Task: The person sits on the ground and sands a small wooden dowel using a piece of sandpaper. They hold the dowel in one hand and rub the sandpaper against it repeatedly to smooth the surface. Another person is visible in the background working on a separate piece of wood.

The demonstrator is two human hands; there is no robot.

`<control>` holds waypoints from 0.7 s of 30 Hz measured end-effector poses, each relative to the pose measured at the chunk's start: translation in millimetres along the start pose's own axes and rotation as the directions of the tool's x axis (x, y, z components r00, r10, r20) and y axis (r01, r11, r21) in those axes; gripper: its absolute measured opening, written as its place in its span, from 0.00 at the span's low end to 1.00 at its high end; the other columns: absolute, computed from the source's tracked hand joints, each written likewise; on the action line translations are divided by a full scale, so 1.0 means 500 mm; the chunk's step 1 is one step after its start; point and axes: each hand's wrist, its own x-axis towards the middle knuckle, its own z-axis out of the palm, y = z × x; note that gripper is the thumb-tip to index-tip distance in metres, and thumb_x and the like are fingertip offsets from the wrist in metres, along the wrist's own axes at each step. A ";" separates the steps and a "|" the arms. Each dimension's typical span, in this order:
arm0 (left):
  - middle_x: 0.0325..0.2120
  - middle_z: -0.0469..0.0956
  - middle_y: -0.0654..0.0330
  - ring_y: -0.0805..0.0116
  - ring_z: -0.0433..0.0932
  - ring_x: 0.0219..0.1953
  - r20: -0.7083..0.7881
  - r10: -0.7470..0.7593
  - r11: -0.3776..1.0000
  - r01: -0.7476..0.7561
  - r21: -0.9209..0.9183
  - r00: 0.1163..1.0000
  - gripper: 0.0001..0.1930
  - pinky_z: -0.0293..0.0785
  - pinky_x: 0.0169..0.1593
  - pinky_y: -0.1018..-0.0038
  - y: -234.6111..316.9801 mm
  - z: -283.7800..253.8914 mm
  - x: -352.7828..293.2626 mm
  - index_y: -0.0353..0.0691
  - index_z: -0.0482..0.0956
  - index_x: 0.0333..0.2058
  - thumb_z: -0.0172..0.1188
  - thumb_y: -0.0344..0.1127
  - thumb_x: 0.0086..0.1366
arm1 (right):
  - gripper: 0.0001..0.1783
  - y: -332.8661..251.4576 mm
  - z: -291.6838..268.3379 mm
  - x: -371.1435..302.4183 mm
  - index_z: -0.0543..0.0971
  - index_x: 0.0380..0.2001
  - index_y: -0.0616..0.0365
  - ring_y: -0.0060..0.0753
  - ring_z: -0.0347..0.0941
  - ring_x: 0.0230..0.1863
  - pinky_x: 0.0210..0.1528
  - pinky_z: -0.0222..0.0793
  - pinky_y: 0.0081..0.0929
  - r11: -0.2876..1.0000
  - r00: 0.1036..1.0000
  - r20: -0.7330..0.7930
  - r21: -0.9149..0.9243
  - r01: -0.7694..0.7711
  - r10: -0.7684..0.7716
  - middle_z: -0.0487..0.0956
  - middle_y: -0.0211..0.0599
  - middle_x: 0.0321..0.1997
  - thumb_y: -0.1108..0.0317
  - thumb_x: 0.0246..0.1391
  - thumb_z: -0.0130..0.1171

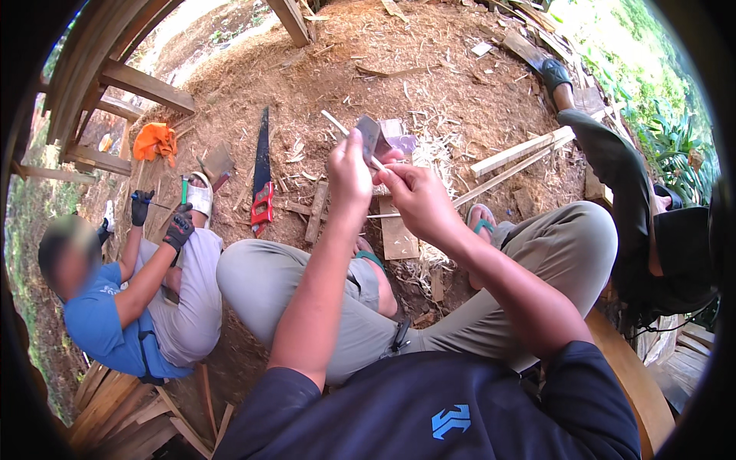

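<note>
While left hand (pixel 349 172) grips blade (pixel 369 136), right hand (pixel 414 195) pinches stick (pixel 337 124).

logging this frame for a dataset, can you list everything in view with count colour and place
thin stick: 1, pale wood, pinched between both hands at centre
flat blade: 1, grey, held against the stick by the left hand
handsaw: 1, dark blade with red handle, on the dirt left of centre
orange cloth: 1, orange, on the ground upper left
wood slats: 2, pale, lying on the ground right of centre
shavings: a heap, pale, beyond the hands
co-worker: 1, blue shirt, black gloves, seated lower left
second person: 1, dark clothes, right edge
left hand: 1, bare, grip shut on the blade and stick
right hand: 1, bare, grip shut on the stick
</note>
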 end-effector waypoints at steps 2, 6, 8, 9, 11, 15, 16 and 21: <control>0.29 0.81 0.50 0.65 0.82 0.32 -0.068 -0.064 0.993 0.056 -0.106 0.996 0.20 0.80 0.35 0.73 0.042 -0.026 0.019 0.34 0.72 0.43 0.33 0.43 0.76 | 0.07 0.000 0.005 -0.019 0.78 0.31 0.59 0.42 0.73 0.18 0.20 0.66 0.36 0.948 0.973 -0.073 -0.250 0.197 -0.221 0.71 0.47 0.15 0.69 0.58 0.54; 0.28 0.81 0.47 0.62 0.83 0.29 -0.074 -0.058 0.987 0.047 -0.152 0.996 0.20 0.80 0.35 0.70 0.037 -0.022 0.017 0.34 0.71 0.44 0.34 0.44 0.76 | 0.05 0.006 0.009 -0.027 0.75 0.29 0.57 0.45 0.75 0.19 0.20 0.67 0.41 0.740 0.886 -0.049 -0.573 0.354 -0.462 0.74 0.45 0.16 0.70 0.57 0.55; 0.28 0.81 0.46 0.61 0.83 0.27 0.091 -0.125 0.984 0.136 -0.116 0.988 0.20 0.79 0.34 0.70 0.013 0.002 -0.022 0.33 0.69 0.45 0.35 0.44 0.76 | 0.03 0.014 0.011 -0.025 0.74 0.28 0.56 0.50 0.75 0.21 0.21 0.69 0.44 0.728 0.887 -0.073 -0.604 0.326 -0.457 0.74 0.46 0.16 0.71 0.56 0.55; 0.28 0.81 0.46 0.61 0.83 0.28 0.074 -0.108 0.985 0.116 -0.124 0.991 0.20 0.79 0.34 0.71 0.016 -0.003 -0.015 0.32 0.70 0.44 0.35 0.44 0.76 | 0.04 0.012 0.004 -0.026 0.75 0.31 0.57 0.41 0.74 0.17 0.20 0.67 0.38 0.720 0.898 -0.043 -0.615 0.321 -0.437 0.72 0.45 0.15 0.70 0.58 0.54; 0.28 0.82 0.46 0.62 0.83 0.29 0.070 -0.060 0.987 0.069 -0.145 0.996 0.20 0.79 0.36 0.71 0.035 -0.026 0.012 0.32 0.71 0.42 0.37 0.44 0.75 | 0.06 -0.010 0.004 -0.004 0.76 0.34 0.58 0.32 0.70 0.16 0.19 0.63 0.31 0.917 0.963 -0.035 -0.316 0.242 -0.266 0.71 0.40 0.14 0.67 0.61 0.53; 0.30 0.82 0.48 0.64 0.82 0.30 -0.145 -0.035 0.977 0.003 -0.211 0.989 0.20 0.77 0.36 0.72 0.044 -0.046 0.028 0.38 0.73 0.41 0.39 0.48 0.75 | 0.12 -0.023 -0.006 0.001 0.77 0.39 0.54 0.16 0.51 0.15 0.19 0.48 0.20 0.871 0.921 0.309 0.350 -0.344 0.239 0.61 0.19 0.16 0.60 0.68 0.47; 0.29 0.82 0.48 0.65 0.82 0.31 -0.134 -0.095 0.981 0.070 -0.180 0.986 0.20 0.77 0.36 0.72 0.050 -0.063 0.035 0.38 0.73 0.41 0.38 0.48 0.75 | 0.12 -0.022 -0.006 -0.005 0.77 0.39 0.53 0.15 0.49 0.15 0.19 0.46 0.20 0.727 0.847 0.427 0.464 -0.506 0.316 0.59 0.16 0.17 0.60 0.68 0.46; 0.30 0.82 0.45 0.66 0.81 0.24 0.163 -0.167 0.972 0.190 -0.136 0.972 0.20 0.66 0.14 0.78 0.018 -0.014 -0.019 0.36 0.68 0.46 0.36 0.48 0.76 | 0.11 -0.004 -0.002 -0.011 0.70 0.37 0.51 0.14 0.46 0.15 0.20 0.45 0.20 0.666 0.851 0.405 0.537 -0.518 0.335 0.56 0.17 0.17 0.58 0.70 0.42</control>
